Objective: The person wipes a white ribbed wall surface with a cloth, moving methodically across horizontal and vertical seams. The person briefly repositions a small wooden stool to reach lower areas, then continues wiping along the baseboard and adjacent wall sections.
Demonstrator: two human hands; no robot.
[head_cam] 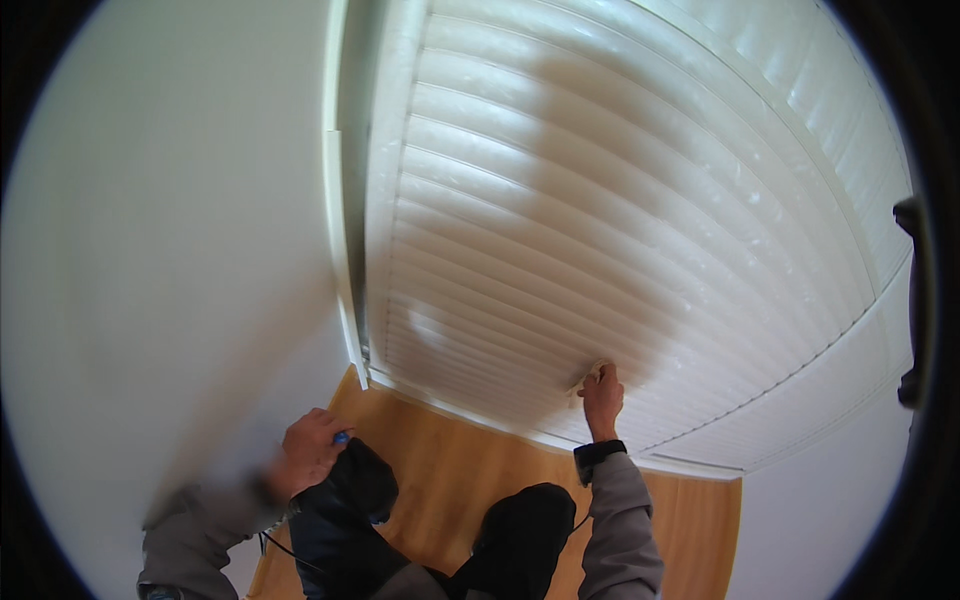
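My right hand (602, 397) grips a pale, crumpled piece of cloth or paper (595, 373) and holds it against the lower part of a white louvred door panel (510, 247). Most of that piece is hidden by my fingers. Over my left knee, beside the plain wall, my left hand (309, 448) is closed around a small blue object (341, 437). Only the blue end shows, so its kind is unclear. Shadows fall across the slats and the wall.
A plain white wall (165, 225) rises on the left, edged by a pale trim strip (337, 225) beside a narrow gap. My knees (525, 517) are bent above the wood-look floor (442, 465). A thin black cable (285, 550) runs near my left leg. Another louvred panel (847, 97) stands to the right.
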